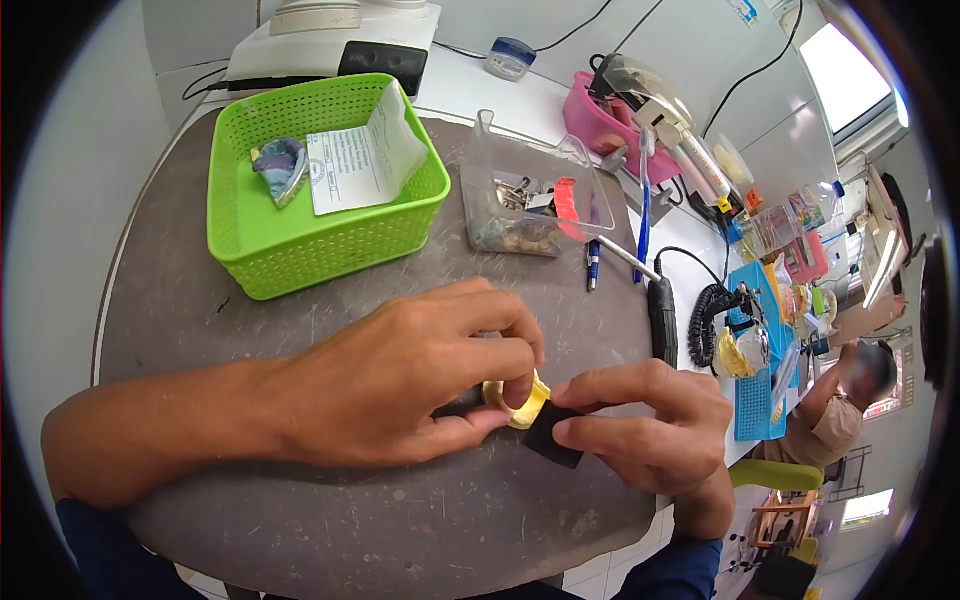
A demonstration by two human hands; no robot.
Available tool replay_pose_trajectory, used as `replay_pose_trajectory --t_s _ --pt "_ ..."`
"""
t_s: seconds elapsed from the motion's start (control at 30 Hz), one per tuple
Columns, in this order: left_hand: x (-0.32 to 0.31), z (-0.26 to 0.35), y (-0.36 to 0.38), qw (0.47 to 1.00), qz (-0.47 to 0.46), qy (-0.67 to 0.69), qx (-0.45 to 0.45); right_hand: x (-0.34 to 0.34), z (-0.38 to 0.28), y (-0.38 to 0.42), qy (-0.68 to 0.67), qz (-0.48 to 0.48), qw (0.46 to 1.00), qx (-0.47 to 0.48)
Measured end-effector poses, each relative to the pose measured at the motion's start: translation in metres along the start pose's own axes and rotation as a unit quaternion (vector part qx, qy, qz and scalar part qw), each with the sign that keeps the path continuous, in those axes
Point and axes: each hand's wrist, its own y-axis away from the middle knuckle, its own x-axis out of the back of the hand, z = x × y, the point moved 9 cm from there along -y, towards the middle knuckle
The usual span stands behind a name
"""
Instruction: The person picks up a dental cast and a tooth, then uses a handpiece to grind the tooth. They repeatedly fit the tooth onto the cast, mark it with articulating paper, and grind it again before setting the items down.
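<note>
Over the middle of the grey work mat, my left hand (440, 370) has its thumb and fingers closed on a small yellow dental cast (525, 411). Part of the cast is hidden beneath those fingers. My right hand (650, 420) pinches a thin black square piece (553, 436) between thumb and fingers. The black piece lies against the right side of the cast; its material cannot be made out.
A green basket (330, 265) holds a paper slip and a purple-grey dental impression. Behind my hands stands a clear box (515, 240) of small parts. A black handpiece (662, 320), blue pen (593, 265) and blue basket (752, 410) are rightward. Another person (825, 415) sits far right.
</note>
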Motion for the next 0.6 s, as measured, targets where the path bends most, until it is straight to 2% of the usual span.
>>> replay_pose_trajectory --t_s 0.3,0.37,0.6 --pt "0.0008 0.0016 0.0 1.0 0.008 -0.005 -0.023 -0.0126 0.0026 0.0016 -0.002 -0.023 1.0 0.018" --pt "0.0007 0.0017 0.0002 1.0 0.008 -0.003 -0.025 -0.0106 0.0056 0.0006 0.011 -0.001 1.0 -0.014" --pt "0.0005 -0.001 -0.0001 1.0 0.001 0.015 -0.014 -0.0125 0.005 -0.0004 0.016 -0.006 1.0 -0.01"
